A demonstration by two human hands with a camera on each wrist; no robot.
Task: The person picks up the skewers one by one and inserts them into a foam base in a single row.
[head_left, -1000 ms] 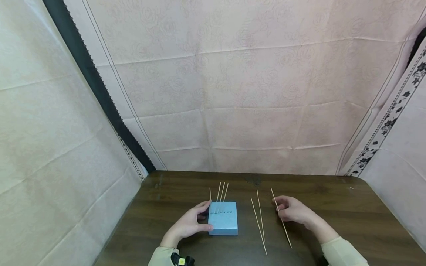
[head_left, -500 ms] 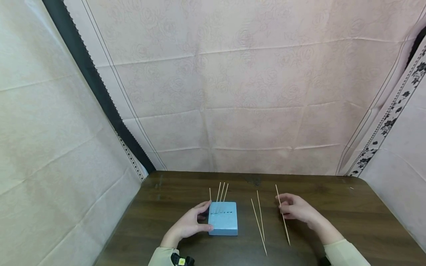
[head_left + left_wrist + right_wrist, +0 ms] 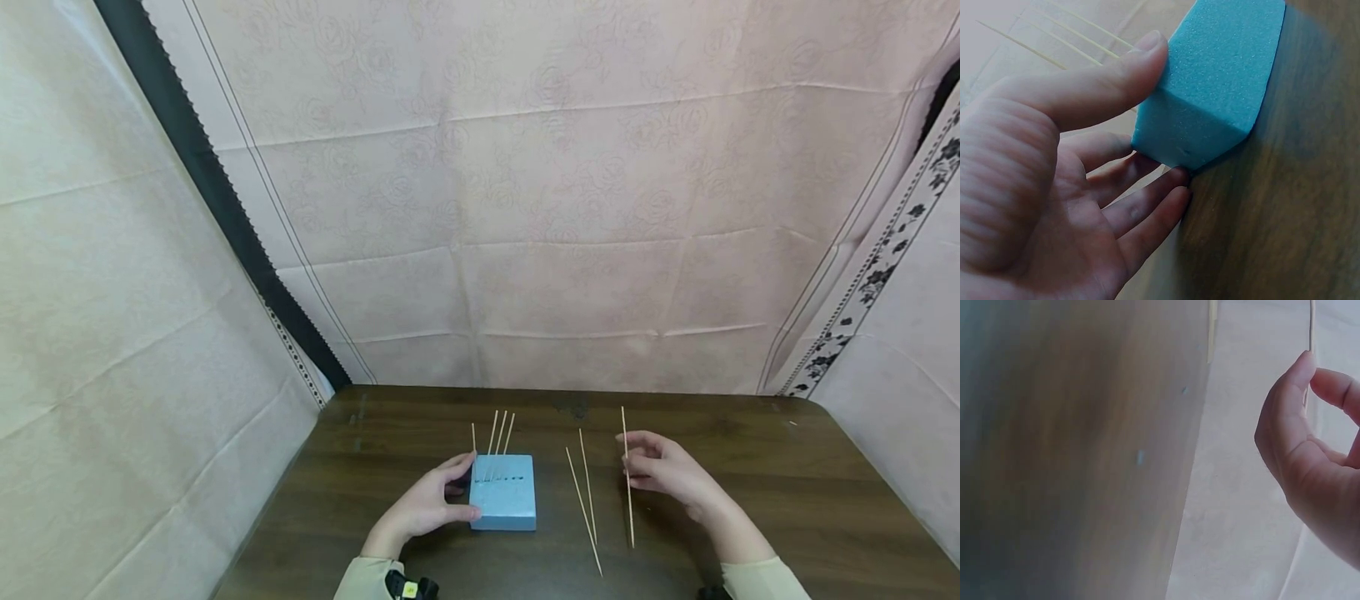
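Head view: A person's left hand (image 3: 427, 504) gripped the left side of a light-blue rectangular foam block (image 3: 502, 496) on a brown wood-grain table (image 3: 420, 417). Four slender pale upright sticks (image 3: 493, 433) rose from the block's far part, the leftmost partly behind a fingertip. Well to the block's right, the right hand (image 3: 663, 467) pinched a thin pale wooden stick (image 3: 630, 504). Between it and the block, two loose pale sticks (image 3: 588, 487) lay in the way, their near ends close together. Beyond the block hung a cream patterned cloth (image 3: 570, 208), with a black floral border (image 3: 892, 258) far to the right.

Left wrist view: The thumb pressed one edge of the block while the other fingers curled toward its underside; the thumb covered parts of the upright sticks.

Right wrist view: Thumb and fingertips met on the single stick; whether its lower end touched the table could not be told. Small blue flecks (image 3: 1140, 457) dotted the tabletop, away from the block.
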